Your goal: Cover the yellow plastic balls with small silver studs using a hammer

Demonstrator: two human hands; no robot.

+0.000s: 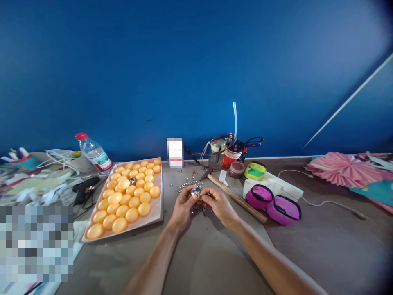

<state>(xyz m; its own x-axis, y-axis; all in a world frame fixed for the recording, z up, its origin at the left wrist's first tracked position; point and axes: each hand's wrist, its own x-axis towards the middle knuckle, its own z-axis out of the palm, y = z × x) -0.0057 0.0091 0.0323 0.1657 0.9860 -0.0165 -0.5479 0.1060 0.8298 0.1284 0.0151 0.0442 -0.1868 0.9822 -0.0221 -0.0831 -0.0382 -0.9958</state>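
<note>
My left hand (pixel 183 205) and my right hand (pixel 216 203) meet over the middle of the table, fingers curled round a small silver studded ball (pixel 195 191) held between them. Just beyond and under the hands lies a heap of small shiny silver studs (pixel 188 183). To the left stands a pale tray (pixel 157 213) filled with several orange balls (pixel 129 196); one silver-covered ball (pixel 132 180) sits among them.
A black glue gun (pixel 84 189) and a water bottle (pixel 93 153) lie left of the tray. Wooden sticks (pixel 236 198), two magenta bowls (pixel 273 203), a red cup with tools (pixel 233 153) and pink folded paper fans (pixel 344 168) are on the right.
</note>
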